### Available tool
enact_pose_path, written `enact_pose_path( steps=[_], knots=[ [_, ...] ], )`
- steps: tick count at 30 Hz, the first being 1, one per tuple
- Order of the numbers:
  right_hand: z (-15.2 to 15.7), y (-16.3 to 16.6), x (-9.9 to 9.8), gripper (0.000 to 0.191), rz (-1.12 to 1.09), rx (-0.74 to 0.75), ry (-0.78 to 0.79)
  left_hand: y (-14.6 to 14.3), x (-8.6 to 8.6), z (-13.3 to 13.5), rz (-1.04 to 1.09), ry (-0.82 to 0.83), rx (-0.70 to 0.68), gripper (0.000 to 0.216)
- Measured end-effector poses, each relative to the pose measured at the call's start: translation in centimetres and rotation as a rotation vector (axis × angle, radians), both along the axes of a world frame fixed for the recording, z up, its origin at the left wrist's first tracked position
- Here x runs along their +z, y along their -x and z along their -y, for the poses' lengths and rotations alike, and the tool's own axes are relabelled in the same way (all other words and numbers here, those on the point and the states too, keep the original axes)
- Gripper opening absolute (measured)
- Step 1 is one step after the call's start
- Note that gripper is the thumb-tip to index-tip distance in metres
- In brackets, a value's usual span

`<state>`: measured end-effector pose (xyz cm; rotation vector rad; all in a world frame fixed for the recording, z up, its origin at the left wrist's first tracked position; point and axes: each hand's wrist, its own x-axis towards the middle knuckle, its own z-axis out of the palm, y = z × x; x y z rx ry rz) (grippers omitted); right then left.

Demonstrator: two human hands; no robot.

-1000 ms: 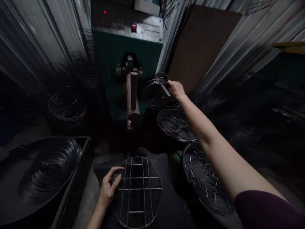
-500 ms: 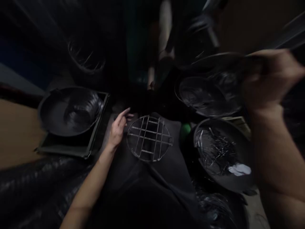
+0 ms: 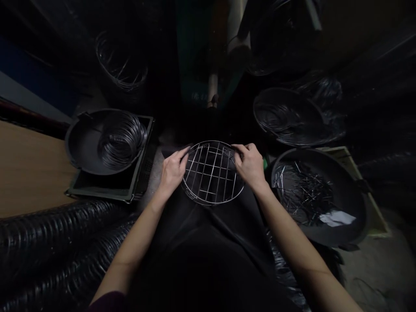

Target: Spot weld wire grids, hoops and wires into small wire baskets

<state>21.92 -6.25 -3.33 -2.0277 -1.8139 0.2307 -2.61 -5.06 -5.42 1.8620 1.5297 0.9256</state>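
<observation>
Two hands now on round wire rack (image 3: 211, 173), over dark apron (image 3: 201, 242). Your right hand (image 3: 249, 165) back from machine side, fingers curled over rim; left hand (image 3: 173, 171) likewise on opposite rim, thumbs' hold hidden. Rack gripped both sides, level. Coil basin (image 3: 82, 143) at left, cut-wire basin (image 3: 349, 216) at right

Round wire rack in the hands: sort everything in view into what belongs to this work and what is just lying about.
Part of the work, by the look of it:
left hand and right hand, both on the round wire rack
cut wire pieces in a black basin
coiled wire in a black pan

Just lying about:
wooden board
ribbed black tubing
</observation>
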Motion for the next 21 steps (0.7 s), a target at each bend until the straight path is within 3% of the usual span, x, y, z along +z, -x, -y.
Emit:
enact_pose_path(
  steps=[9,14,21],
  knots=[
    [1.5,0.1,-0.7,0.043,-0.013,0.044,0.079,0.0,-1.2,2.3,-0.163,-0.029,0.005,0.049],
    [4.9,-0.2,-1.3,0.06,0.032,0.091,0.093,0.2,-2.3,2.6,-0.129,-0.048,0.034,0.049],
    [11.2,2.4,-5.7,0.065,-0.219,-0.055,-0.008,0.3,-3.9,3.1,-0.005,0.055,-0.054,0.054]
  ],
)
